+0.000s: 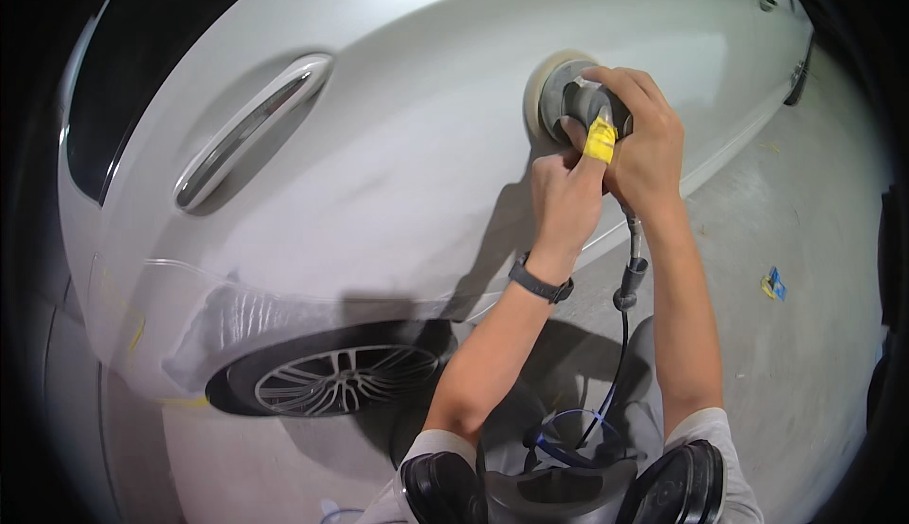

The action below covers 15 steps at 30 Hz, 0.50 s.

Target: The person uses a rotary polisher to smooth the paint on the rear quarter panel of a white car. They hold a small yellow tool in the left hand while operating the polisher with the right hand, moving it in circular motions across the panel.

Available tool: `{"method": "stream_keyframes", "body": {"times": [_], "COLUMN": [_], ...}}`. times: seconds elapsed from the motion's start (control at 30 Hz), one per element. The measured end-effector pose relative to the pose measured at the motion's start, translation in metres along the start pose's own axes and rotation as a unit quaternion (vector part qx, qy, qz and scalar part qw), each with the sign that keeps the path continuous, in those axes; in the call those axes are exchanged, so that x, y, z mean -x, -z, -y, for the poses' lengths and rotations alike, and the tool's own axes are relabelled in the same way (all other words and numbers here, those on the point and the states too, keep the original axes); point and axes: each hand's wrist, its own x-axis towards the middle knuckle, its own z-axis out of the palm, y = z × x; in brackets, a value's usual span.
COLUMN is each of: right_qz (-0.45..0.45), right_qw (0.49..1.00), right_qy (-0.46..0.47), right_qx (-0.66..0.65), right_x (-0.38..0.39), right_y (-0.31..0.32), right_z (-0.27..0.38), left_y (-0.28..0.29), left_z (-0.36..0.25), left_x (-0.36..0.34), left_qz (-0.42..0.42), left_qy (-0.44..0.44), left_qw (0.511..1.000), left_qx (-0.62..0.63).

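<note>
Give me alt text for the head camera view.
A person's left hand and right hand hold a round gray power tool against a white car. Lower left sits a spoked wheel beside a dull gray patch.

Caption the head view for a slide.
Left hand and right hand hold a round grey power tool against a pale car door.

Two hands (568,193) (653,145), two forearms (502,344) (684,316), one disc sander (557,98), one car (426,145), one spoked wheel (346,380), one wristband (540,282).
</note>
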Motion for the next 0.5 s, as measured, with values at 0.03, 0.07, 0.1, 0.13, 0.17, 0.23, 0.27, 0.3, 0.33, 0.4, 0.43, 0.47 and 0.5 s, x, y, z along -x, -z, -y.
{"method": "stream_keyframes", "body": {"times": [0.03,0.07,0.1,0.13,0.17,0.23,0.27,0.3,0.33,0.4,0.43,0.47,0.5], "right_qz": [0.013,0.021,0.036,0.066,0.085,0.152,0.189,0.174,0.191,0.151,0.142,0.161,0.17], "right_qw": [1.0,1.0,0.999,0.997,0.993,0.981,0.971,0.97,0.962,0.963,0.967,0.967,0.966], "right_qy": [0.009,0.021,0.035,0.043,0.082,0.106,0.137,0.162,0.19,0.219,0.204,0.193,0.189], "right_qx": [-0.003,-0.011,-0.014,-0.021,-0.015,-0.064,-0.045,-0.048,-0.05,-0.046,-0.049,-0.041,-0.038], "right_x": [0.006,0.011,0.017,0.025,0.033,0.053,0.059,0.067,0.072,0.08,0.082,0.082,0.081], "right_y": [-0.004,-0.012,-0.019,-0.026,-0.036,-0.062,-0.077,-0.086,-0.094,-0.106,-0.106,-0.103,-0.098], "right_z": [0.014,0.033,0.054,0.078,0.104,0.161,0.187,0.209,0.226,0.247,0.246,0.24,0.23], "left_y": [0.012,0.028,0.042,0.065,0.088,0.133,0.155,0.176,0.191,0.212,0.215,0.212,0.206], "left_z": [-0.005,-0.012,-0.019,-0.03,-0.04,-0.054,-0.061,-0.069,-0.071,-0.072,-0.071,-0.068,-0.066], "left_x": [0.013,0.028,0.048,0.07,0.091,0.121,0.135,0.155,0.164,0.174,0.176,0.174,0.17], "left_qz": [-0.032,-0.062,-0.088,-0.136,-0.136,-0.193,-0.215,-0.189,-0.191,-0.197,-0.213,-0.228,-0.244], "left_qy": [-0.001,-0.009,-0.04,-0.029,-0.076,-0.095,-0.09,-0.108,-0.18,-0.195,-0.183,-0.17,-0.159], "left_qw": [0.999,0.997,0.992,0.987,0.985,0.964,0.938,0.948,0.96,0.958,0.958,0.958,0.956], "left_qx": [0.029,0.054,0.081,0.081,0.071,0.157,0.258,0.233,0.095,0.076,0.057,0.039,0.023]}}
